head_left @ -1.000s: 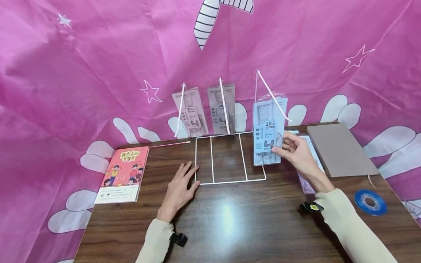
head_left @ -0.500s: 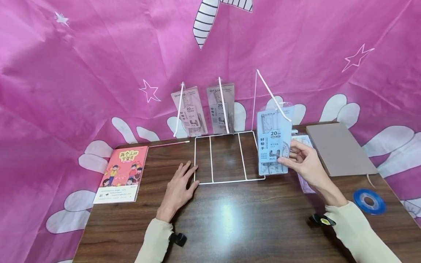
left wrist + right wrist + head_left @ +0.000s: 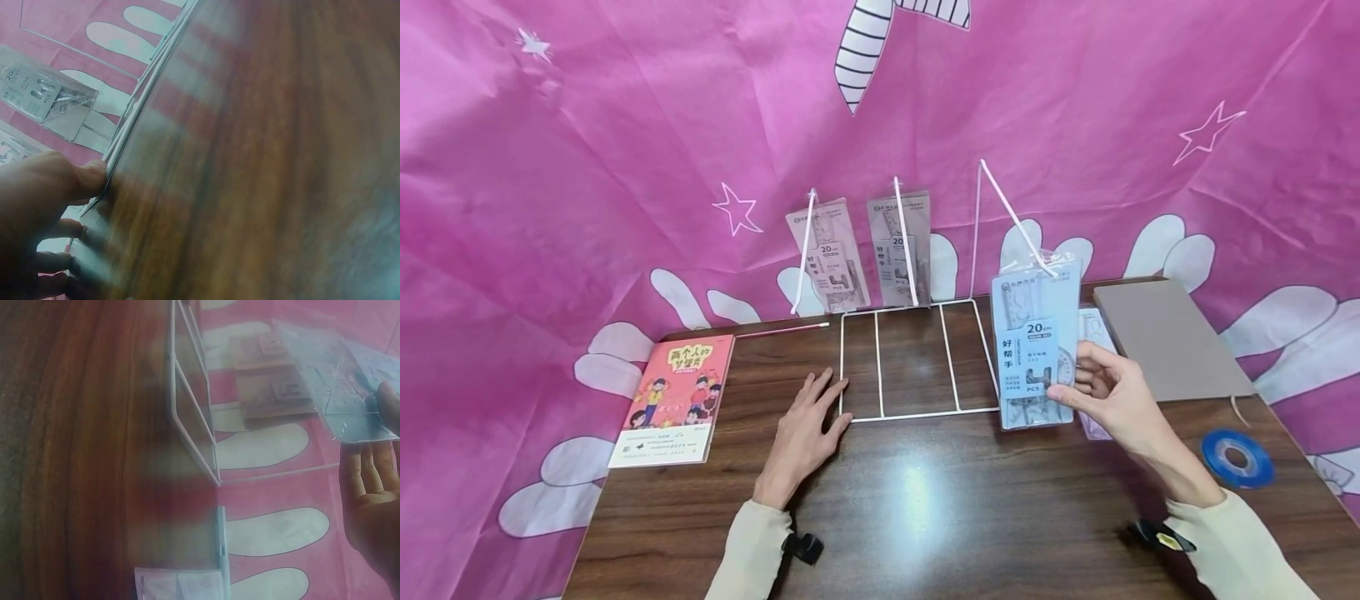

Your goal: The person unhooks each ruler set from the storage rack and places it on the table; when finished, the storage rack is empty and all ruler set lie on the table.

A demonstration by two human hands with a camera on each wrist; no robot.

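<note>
My right hand [image 3: 1108,392] pinches a blue ruler-set pack [image 3: 1033,350] by its right edge, thumb in front and fingers behind. The pack hangs upright at the front end of the rack's right hook [image 3: 1011,215]; whether the hook passes through its hole I cannot tell. My left hand [image 3: 805,442] rests on the table with fingers spread, fingertips at the left side of the white wire rack [image 3: 881,367]. In the left wrist view its thumb [image 3: 94,178] touches the wire. A pinkish ruler-set pack [image 3: 827,258] and a grey one [image 3: 886,258] hang on the other hooks.
Left lie a red book [image 3: 681,392] and a pencil [image 3: 782,330]. Right are a purple pack [image 3: 1093,429], partly hidden, a grey-brown notebook [image 3: 1172,342] and a blue tape roll [image 3: 1258,467]. A pale blue pen [image 3: 223,550] lies by the pink backdrop.
My right hand has drawn the blue pack forward, down and slightly right along the hook to its front end. My left hand stays at the rack's left side.
</note>
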